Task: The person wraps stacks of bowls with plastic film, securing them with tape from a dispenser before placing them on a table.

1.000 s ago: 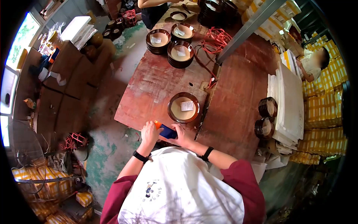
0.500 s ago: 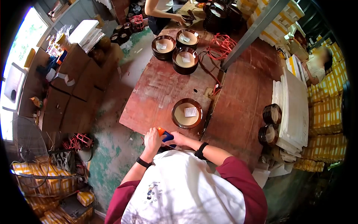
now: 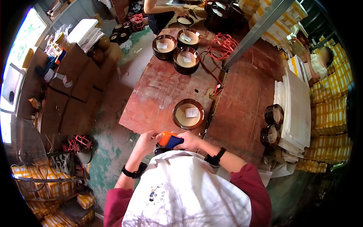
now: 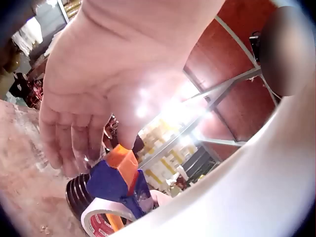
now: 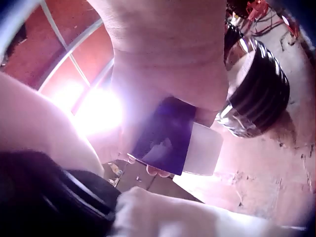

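Note:
A blue and orange tape dispenser (image 3: pixel 172 140) with a roll of tape (image 4: pixel 96 219) on it is in front of the person's chest, at the table's near edge. My right hand (image 3: pixel 190 140) grips its blue body, fingers wrapped round it in the right wrist view. My left hand (image 3: pixel 148 143) is at the orange end; in the left wrist view its fingers reach down fairly straight, the thumb tip right at the orange part (image 4: pixel 123 160). Just beyond the hands stands a stack of brown-rimmed bowls (image 3: pixel 181 120), cream inside, with a white paper slip (image 3: pixel 191 112) in the top one.
Three more bowl stacks (image 3: pixel 186 68) stand farther up the red-brown table (image 3: pixel 151 98), near a tangle of red strapping (image 3: pixel 224 45). A metal post (image 3: pixel 257 34) rises at the right. White foam sheets (image 3: pixel 295 109) lean there beside two bowl stacks. Another person's arm (image 3: pixel 166 9) reaches over the far end.
The left hand has shifted left, off the dispenser's top toward its orange end, and the dispenser has turned to show more orange. The far person's hand has moved back from a bowl.

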`<state>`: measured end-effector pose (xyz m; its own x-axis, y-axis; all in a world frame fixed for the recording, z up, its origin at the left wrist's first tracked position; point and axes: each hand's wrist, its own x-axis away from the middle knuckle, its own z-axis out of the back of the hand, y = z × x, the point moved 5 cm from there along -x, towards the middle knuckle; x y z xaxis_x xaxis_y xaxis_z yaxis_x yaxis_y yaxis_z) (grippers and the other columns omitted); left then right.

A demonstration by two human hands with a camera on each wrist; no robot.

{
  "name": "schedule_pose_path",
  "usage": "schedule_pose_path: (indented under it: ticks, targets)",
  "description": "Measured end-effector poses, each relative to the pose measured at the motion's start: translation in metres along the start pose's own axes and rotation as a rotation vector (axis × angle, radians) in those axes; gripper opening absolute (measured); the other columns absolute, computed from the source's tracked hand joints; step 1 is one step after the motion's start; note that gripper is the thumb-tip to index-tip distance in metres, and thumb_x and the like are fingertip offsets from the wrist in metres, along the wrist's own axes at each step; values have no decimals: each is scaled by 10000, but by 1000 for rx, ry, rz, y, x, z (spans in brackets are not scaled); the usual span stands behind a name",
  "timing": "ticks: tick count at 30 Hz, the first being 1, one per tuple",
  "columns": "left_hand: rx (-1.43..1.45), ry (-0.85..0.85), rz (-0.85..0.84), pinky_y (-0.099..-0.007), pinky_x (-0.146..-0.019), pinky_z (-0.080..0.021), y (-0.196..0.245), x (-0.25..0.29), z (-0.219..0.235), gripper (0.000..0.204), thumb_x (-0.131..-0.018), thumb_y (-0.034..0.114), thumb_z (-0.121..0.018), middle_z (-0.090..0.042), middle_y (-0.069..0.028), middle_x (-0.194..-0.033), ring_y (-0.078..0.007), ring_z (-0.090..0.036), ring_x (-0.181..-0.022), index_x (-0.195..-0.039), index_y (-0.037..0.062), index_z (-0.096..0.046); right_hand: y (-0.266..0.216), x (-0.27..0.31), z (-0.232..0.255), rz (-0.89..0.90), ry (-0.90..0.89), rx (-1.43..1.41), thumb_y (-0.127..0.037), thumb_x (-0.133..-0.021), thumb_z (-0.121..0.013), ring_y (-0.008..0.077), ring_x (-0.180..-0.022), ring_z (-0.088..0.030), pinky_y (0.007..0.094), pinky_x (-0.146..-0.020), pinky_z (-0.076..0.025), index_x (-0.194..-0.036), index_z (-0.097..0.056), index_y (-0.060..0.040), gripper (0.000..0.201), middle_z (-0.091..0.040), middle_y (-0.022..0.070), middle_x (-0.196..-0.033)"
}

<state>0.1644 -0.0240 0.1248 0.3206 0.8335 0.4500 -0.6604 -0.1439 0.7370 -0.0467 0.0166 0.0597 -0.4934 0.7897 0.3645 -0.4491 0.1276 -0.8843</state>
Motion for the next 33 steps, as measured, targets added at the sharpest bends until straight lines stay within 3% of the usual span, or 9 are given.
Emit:
schedule_pose_path:
  ticks: [2,8,14,17,23,26,29,30,33]
  targets:
    - [5,-83,-28,-348,-778,-552,20,10,12,262,-974,186,-636,-739,-205,-946,-262,-721,-828,-1105,-26,-717,-19,15,10,77,43,36,-395,-749,-865,331,-825,-725,416,-783,-550,-1013,-721,-14,486,-732,204,-885]
    - [11,36,-266,-362,-752,-557,62,29,26,200,-910,79,-657,-731,-177,-874,-300,-724,-794,-1063,-26,-731,-59,40,35,79,125,332,-456,-730,-864,415,-841,-696,466,-753,-549,-961,-690,-13,529,-704,228,-860]
    - [-102,81,-266,-345,-740,-563,67,20,24,165,-887,76,-670,-744,-167,-859,-274,-736,-795,-991,-16,-758,-82,59,53,146,160,302,-423,-731,-881,404,-756,-685,450,-660,-524,-955,-683,-24,499,-683,219,-822]
    - [-209,213,-405,-379,-724,-562,76,18,20,135,-855,84,-672,-731,-160,-821,-315,-717,-778,-917,4,-761,-83,64,57,93,128,251,-435,-741,-880,413,-763,-677,436,-657,-518,-963,-683,-6,522,-669,245,-831]
    - [-284,251,-363,-418,-688,-555,74,-6,9,118,-817,150,-718,-712,-179,-807,-368,-681,-762,-850,43,-757,-88,69,64,-120,62,44,-371,-799,-871,168,-672,-667,354,-664,-525,-975,-685,32,478,-704,118,-746]
    - [-118,138,-309,-384,-658,-544,59,-32,0,126,-826,116,-695,-721,-159,-779,-308,-691,-695,-847,1,-741,-72,65,67,-101,29,-20,-324,-839,-849,84,-702,-620,306,-669,-524,-986,-691,31,416,-699,51,-748]
    - [243,-116,-147,-347,-628,-519,58,-52,0,134,-840,83,-669,-704,-123,-722,-194,-655,-647,-832,-38,-726,-87,68,86,-118,15,-44,-304,-873,-823,92,-713,-642,282,-674,-527,-986,-704,27,369,-719,55,-781]
    - [285,-86,-200,-319,-613,-495,46,-65,-2,162,-868,86,-657,-657,-78,-673,-120,-599,-656,-826,-61,-713,-92,70,89,-221,-6,-242,-287,-888,-813,87,-721,-653,273,-677,-536,-971,-715,24,336,-734,46,-806]
    - [319,43,-283,-322,-611,-498,19,-105,29,154,-878,72,-651,-654,-71,-666,-125,-605,-648,-831,-63,-706,-93,80,113,-391,-45,-218,-255,-904,-795,107,-736,-688,269,-672,-545,-973,-717,25,299,-738,48,-809]
